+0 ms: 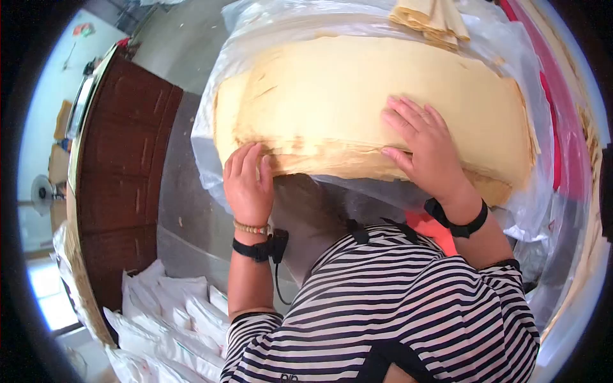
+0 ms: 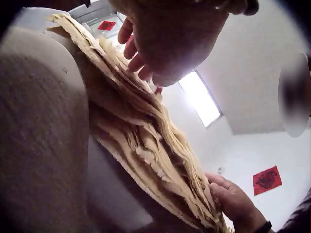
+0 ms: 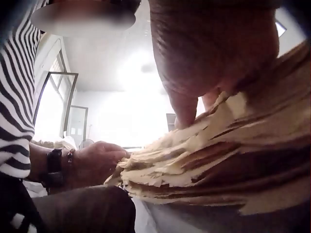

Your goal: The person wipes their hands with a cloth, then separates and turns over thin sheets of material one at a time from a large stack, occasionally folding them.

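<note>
**Two hands resting on a yellow stack in a white-walled room**

A broad stack [image 1: 383, 89] of thin yellow sheets is lying on crumpled clear plastic [image 1: 205, 137], which is spreading out past its far and left edges. What is supporting the plastic is not showing. The stack's near edge is looking ragged and layered, with browner patches toward the left. Folded sheets [image 1: 429, 20] are lying by the far edge, right of the middle.

The left hand [image 1: 248, 182] is touching the near edge close to the left corner, its grip released, fingers loosely bent. The right hand [image 1: 424, 143] is resting on the top sheet right of the middle, its grip also released, fingers spread and thumb lying toward the near edge.

Around them, a dark brown cabinet [image 1: 124, 147] is standing to the left across grey floor [image 1: 185, 191], with white sacks [image 1: 175, 319] piling up near its closer end. A fan [image 1: 41, 189] is standing beyond the cabinet. Pink cloth [image 1: 569, 121] is running along the right side. Red paper squares [image 2: 267, 180] are hanging on the walls, and a window [image 2: 201, 99] is glowing brightly.
</note>
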A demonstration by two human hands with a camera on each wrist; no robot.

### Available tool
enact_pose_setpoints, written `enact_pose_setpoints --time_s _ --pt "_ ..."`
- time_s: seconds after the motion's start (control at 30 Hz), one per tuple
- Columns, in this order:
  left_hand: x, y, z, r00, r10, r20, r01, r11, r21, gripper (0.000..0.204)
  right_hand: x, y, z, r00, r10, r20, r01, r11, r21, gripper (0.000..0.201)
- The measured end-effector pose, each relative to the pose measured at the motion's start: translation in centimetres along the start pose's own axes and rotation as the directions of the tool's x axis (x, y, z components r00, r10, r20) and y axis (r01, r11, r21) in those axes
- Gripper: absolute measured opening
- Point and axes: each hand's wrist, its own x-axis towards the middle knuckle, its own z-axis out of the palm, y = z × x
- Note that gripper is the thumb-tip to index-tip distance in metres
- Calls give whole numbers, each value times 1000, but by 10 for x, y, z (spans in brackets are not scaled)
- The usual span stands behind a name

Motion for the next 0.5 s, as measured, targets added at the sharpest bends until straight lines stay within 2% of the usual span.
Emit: enact_pose_setpoints --time_s 0.03,0.17,0.27,0.37,0.5 --pt "-1 -6 2 999 -51 -12 51 998 -40 27 8 -4 2 1000 -21 -7 21 1000 15 58" --pt "1 -17 5 998 -30 -63 28 999 -22 28 21 -15 3 999 -34 -20 34 999 5 53" --pt "5 -20 8 996 -52 -76 45 995 -91 29 23 -17 6 999 -35 -34 35 999 -13 51" --pt "12 -19 6 991 -120 -59 111 985 -133 29 25 -18 4 999 -17 -36 17 1000 -5 48" --pt "18 -30 8 992 -122 -44 112 979 -171 24 25 -21 10 997 -11 -77 10 1000 -13 45"
